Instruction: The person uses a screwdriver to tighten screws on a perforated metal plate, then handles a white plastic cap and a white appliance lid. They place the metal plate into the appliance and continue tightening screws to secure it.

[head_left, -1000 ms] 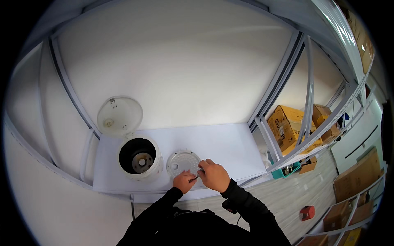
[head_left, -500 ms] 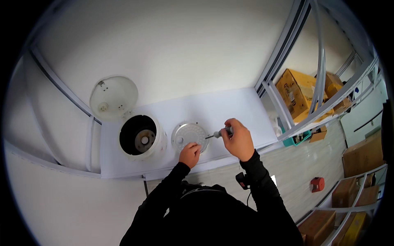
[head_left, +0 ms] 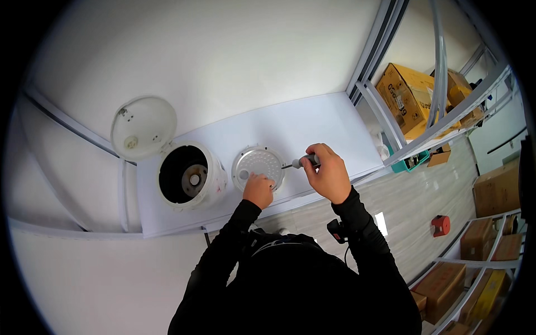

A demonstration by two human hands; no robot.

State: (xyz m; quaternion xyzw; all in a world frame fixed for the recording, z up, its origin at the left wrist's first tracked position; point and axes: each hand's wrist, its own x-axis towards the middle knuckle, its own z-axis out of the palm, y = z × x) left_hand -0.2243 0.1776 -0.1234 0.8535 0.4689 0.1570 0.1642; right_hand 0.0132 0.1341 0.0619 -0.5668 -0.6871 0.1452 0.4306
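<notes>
A round, dimpled metal inner lid (head_left: 262, 159) lies flat on the white table. My left hand (head_left: 258, 191) is at its near edge, fingers curled and pressed onto the lid; what lies under the fingertips is hidden. In my right hand (head_left: 330, 177) is a screwdriver (head_left: 297, 163) with a grey handle. It lies almost level, pointing left, its tip at the lid's right rim. Left of the lid stands a white rice cooker (head_left: 215, 184), with its hinged cover (head_left: 144, 127) swung up and its dark inside showing.
The white table (head_left: 318, 123) runs along a pale wall. Beyond its right end are a metal frame (head_left: 385, 117), a yellow carton (head_left: 410, 95) and a green bin (head_left: 410, 162). A red stool (head_left: 440, 225) stands on the floor near shelves of cardboard boxes (head_left: 441, 287).
The whole view has shifted, so the table sits higher in the picture. My left fingers reach slightly farther over the lid. The screwdriver tip stays by the lid's right rim.
</notes>
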